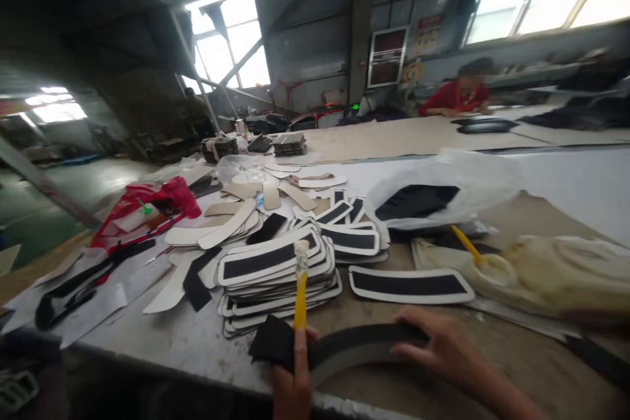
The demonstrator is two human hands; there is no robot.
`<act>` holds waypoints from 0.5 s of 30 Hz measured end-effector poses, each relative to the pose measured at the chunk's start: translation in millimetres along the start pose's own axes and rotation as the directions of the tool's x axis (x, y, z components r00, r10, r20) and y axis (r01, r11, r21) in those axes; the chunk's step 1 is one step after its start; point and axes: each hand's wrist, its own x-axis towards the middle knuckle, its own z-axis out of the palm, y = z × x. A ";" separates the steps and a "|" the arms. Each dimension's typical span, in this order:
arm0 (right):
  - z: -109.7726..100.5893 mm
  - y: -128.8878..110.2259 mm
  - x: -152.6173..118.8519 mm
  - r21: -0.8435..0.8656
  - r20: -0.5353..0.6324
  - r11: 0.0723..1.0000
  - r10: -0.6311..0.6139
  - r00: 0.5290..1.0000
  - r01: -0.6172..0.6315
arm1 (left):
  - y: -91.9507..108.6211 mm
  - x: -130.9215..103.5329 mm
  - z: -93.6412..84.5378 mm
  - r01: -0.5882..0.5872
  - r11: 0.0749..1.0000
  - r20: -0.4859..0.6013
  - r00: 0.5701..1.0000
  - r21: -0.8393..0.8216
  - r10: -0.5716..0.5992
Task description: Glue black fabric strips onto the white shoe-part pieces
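Note:
My left hand (298, 367) is closed round a yellow-handled brush (300, 295) that stands upright, its bristles whitish with glue. The same hand is also at a black strip (273, 341). My right hand (438, 344) has thumb and fingers round the far end of a curved black and grey piece (359, 348) at the table's front. Just behind it lies a single white curved piece with a black centre (411, 284). Left of that rises a stack of similar pieces (275, 262).
A glue tub (497, 270) with another yellow-handled brush (467, 244) stands at the right. Behind are a plastic bag (443, 184) and loose pale pieces (231, 226). A red bag (142, 210) lies at the left. A person in red (457, 97) sits at the far table.

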 end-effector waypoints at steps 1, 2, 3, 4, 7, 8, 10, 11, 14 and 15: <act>-3.7 -6.1 -0.6 0.012 0.024 1.000 -0.004 1.000 0.004 | 0.0 0.3 2.5 0.006 1.000 0.005 1.000 0.000 -0.006; -7.5 -9.7 -1.8 0.019 0.035 1.000 0.001 0.999 -0.002 | 0.1 0.7 4.6 0.007 1.000 0.004 1.000 0.006 -0.007; -11.2 -11.0 -3.6 0.024 0.046 1.000 0.015 0.999 -0.016 | 0.5 0.7 6.6 -0.002 1.000 0.002 1.000 0.016 0.002; -14.6 -10.1 -6.1 0.029 0.058 0.999 0.038 0.998 -0.040 | 1.2 0.2 8.5 -0.016 1.000 0.000 1.000 0.026 0.016; -20.8 2.6 -12.4 0.045 0.090 0.991 0.125 0.988 -0.130 | 5.5 -4.8 14.4 -0.091 0.995 -0.026 0.995 0.043 0.092; -21.4 8.6 -12.4 0.053 0.099 0.988 0.143 0.985 -0.148 | 7.6 -7.0 16.1 -0.116 0.992 -0.051 0.992 0.040 0.118; -20.5 20.3 -8.3 0.060 0.128 0.987 0.139 0.982 -0.148 | 11.9 -10.2 16.8 -0.148 0.989 -0.126 0.981 0.023 0.150; -19.1 25.4 -5.1 0.054 0.145 0.989 0.127 0.981 -0.136 | 13.8 -10.9 15.1 -0.157 0.988 -0.170 0.973 0.013 0.157; -11.7 39.3 2.4 0.023 0.188 0.998 0.049 0.981 -0.055 | 16.3 -8.1 -2.5 -0.135 0.991 -0.306 0.944 -0.007 0.127; -8.4 44.4 3.6 0.001 0.162 1.000 0.016 0.987 -0.016 | 15.7 -5.1 -12.7 -0.110 0.994 -0.354 0.930 -0.008 0.100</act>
